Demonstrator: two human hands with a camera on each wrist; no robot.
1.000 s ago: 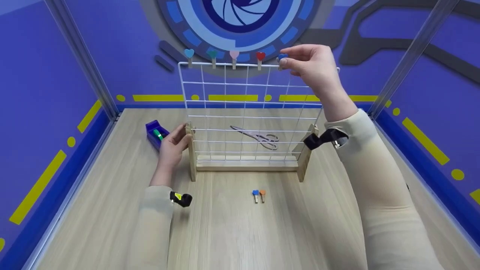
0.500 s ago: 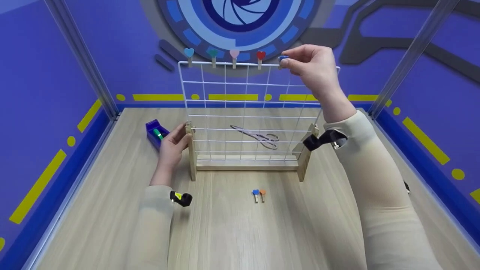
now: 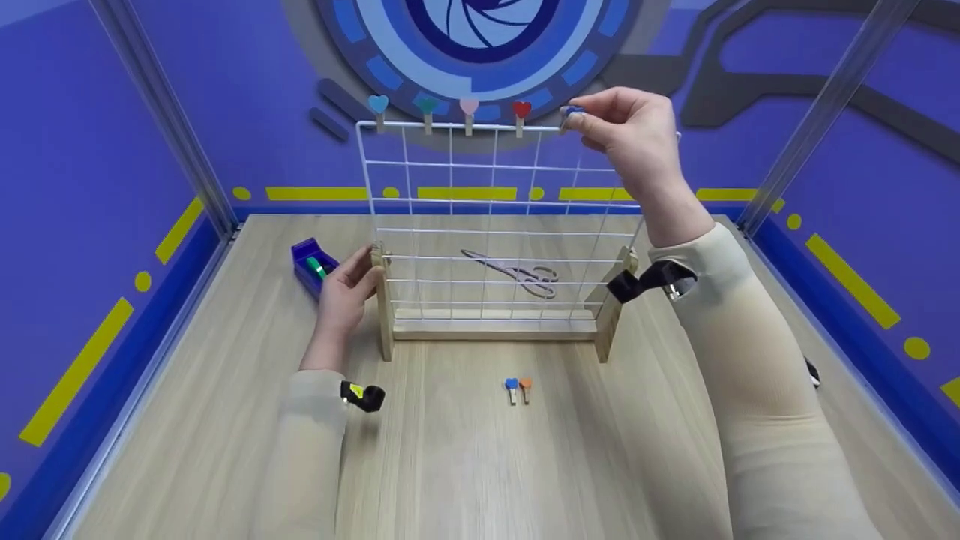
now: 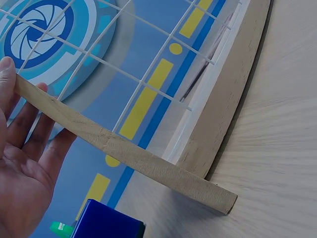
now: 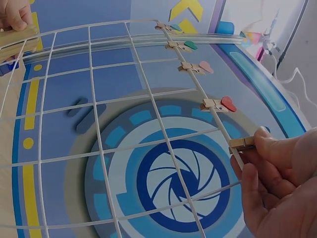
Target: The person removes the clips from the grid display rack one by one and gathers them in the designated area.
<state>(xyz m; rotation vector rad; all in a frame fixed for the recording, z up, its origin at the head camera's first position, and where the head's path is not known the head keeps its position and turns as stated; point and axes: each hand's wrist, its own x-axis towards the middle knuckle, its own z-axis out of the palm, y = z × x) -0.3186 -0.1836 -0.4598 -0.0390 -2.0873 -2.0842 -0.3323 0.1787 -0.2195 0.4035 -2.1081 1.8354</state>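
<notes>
A white wire grid (image 3: pixel 492 166) stands upright in a wooden base (image 3: pixel 495 331). My left hand (image 3: pixel 346 294) grips the base's left wooden post (image 4: pixel 106 139) between thumb and fingers. At the grid's top wire, my right hand (image 3: pixel 637 139) pinches a wooden clothespin (image 5: pixel 242 144) with a blue heart, its jaws at the wire. Left of it, several heart clothespins sit clipped along the same wire: red (image 3: pixel 522 112), pink (image 3: pixel 469 111), green (image 3: pixel 427 109) and light blue (image 3: pixel 379 106). A blue-heart clothespin (image 3: pixel 512 389) and an orange-heart clothespin (image 3: pixel 526 388) lie on the table before the base.
Behind the grid, scissors (image 3: pixel 517 273) lie on the wooden table (image 3: pixel 450 465). A dark blue holder (image 3: pixel 304 255) with a green item inside stands behind my left hand. Printed blue panels (image 3: pixel 255 97) enclose the table at the back and sides.
My right hand has shifted slightly to the right along the top wire, still pinching the blue-heart clothespin. The left hand keeps its grip on the post.
</notes>
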